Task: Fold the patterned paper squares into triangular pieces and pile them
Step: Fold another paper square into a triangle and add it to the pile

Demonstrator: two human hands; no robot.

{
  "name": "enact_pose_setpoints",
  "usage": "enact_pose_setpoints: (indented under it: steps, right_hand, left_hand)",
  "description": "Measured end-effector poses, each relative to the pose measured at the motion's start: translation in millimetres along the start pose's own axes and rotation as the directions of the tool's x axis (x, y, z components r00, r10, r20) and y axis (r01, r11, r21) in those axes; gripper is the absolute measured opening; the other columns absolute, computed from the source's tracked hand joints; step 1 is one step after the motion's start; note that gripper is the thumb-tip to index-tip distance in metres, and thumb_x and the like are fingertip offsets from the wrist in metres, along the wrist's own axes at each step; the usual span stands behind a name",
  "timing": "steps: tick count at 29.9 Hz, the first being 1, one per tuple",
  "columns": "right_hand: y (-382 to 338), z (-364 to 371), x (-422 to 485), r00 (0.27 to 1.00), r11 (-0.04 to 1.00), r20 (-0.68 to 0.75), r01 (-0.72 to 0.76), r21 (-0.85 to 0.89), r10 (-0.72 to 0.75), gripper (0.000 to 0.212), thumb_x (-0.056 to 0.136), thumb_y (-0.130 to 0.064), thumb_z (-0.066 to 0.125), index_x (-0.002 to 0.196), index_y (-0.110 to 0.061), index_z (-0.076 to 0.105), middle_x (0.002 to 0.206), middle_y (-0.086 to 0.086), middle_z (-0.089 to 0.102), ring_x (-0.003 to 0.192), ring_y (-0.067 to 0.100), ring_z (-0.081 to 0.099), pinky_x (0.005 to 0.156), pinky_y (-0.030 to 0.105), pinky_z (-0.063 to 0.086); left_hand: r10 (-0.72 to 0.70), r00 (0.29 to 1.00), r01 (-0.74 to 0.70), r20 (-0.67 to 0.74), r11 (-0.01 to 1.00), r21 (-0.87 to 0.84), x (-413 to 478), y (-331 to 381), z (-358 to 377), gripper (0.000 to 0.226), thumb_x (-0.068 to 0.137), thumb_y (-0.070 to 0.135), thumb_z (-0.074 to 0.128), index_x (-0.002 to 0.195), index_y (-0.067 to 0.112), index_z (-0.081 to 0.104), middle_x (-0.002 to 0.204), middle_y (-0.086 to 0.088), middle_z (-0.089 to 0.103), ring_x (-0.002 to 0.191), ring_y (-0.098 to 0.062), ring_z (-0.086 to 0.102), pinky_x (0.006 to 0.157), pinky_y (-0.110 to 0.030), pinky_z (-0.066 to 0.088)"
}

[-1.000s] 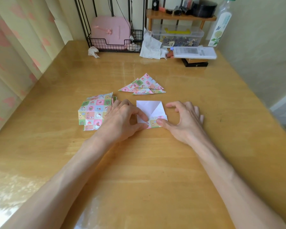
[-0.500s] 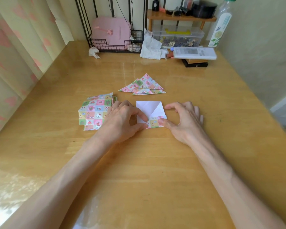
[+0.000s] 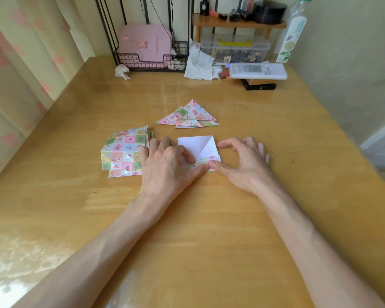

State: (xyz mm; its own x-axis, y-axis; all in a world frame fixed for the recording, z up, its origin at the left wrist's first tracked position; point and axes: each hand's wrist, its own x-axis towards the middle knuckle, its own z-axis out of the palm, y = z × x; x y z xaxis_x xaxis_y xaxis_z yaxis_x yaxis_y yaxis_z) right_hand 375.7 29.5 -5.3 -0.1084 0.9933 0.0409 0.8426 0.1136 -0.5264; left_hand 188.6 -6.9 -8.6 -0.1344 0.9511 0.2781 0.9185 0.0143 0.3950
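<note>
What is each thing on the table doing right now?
paper square, white side up, near edge folded up into a patterned strip
left hand, pinches the strip
right hand, thumb presses the strip
unfolded stack, flat, pattern up
triangle pile, folded, overlapping
bottle, upright

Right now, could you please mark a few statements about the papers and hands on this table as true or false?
1. The sheet being folded lies white side up, a patterned strip turned up along its near edge. True.
2. The pile of folded triangles lies nearer the person than the sheet. False: it lies beyond it.
3. The stack of unfolded squares sits left of the left hand. True.
4. Just one hand touches the sheet. False: the left hand and the right hand both touch it.
</note>
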Motion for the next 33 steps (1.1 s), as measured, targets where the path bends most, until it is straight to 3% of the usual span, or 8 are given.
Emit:
enact_pose_setpoints:
  steps: [10,19,22,28,33]
  right_hand:
    - [0,-6,0,1.000,1.000,0.028,0.008,0.007,-0.008,0.050,0.078,-0.062,0.076,0.123,-0.044,0.060,0.124,-0.008,0.044,0.127,0.016,0.034,0.101,0.031,0.024]
    - [0,-6,1,1.000,0.999,0.028,-0.014,0.035,0.013,0.043,0.082,-0.054,0.078,0.120,-0.043,0.061,0.122,-0.010,0.046,0.126,0.015,0.035,0.098,0.029,0.022]
    - [0,-9,2,0.999,0.998,0.039,-0.022,0.055,0.020,0.042,0.082,-0.053,0.078,0.119,-0.043,0.062,0.118,-0.012,0.045,0.125,0.014,0.036,0.095,0.028,0.020]
    - [-7,1,0,0.998,0.998,0.000,-0.055,0.004,0.055,0.064,0.068,-0.073,0.076,0.121,-0.045,0.057,0.119,-0.011,0.042,0.121,0.015,0.034,0.095,0.031,0.023]
    - [-8,4,0,0.999,0.999,-0.012,-0.038,-0.025,0.038,0.064,0.067,-0.074,0.077,0.120,-0.047,0.055,0.119,-0.012,0.039,0.121,0.016,0.033,0.098,0.035,0.026]
  left_hand:
    - [-0.074,0.989,0.081,0.130,0.995,-0.053,6,-8,-11,0.042,0.065,0.076,0.074,0.084,0.039,0.070,0.101,0.011,0.051,0.113,-0.020,0.041,0.089,-0.033,0.023]
    - [-0.044,0.990,0.049,0.131,0.998,-0.036,4,-6,-16,0.033,0.070,0.072,0.075,0.077,0.041,0.064,0.095,0.011,0.047,0.103,-0.017,0.036,0.086,-0.033,0.022]
    - [-0.030,0.984,0.038,0.175,0.998,-0.042,6,-9,-22,0.027,0.073,0.065,0.077,0.082,0.040,0.072,0.096,0.012,0.046,0.107,-0.019,0.036,0.086,-0.033,0.022]
    - [-0.021,0.982,0.021,0.188,1.000,0.002,6,-10,-26,0.027,0.076,0.064,0.076,0.087,0.040,0.074,0.101,0.010,0.047,0.107,-0.020,0.034,0.082,-0.032,0.019]
    - [-0.026,0.976,0.028,0.217,1.000,-0.007,6,-9,-28,0.026,0.079,0.062,0.075,0.088,0.038,0.074,0.105,0.009,0.048,0.111,-0.021,0.035,0.088,-0.033,0.023]
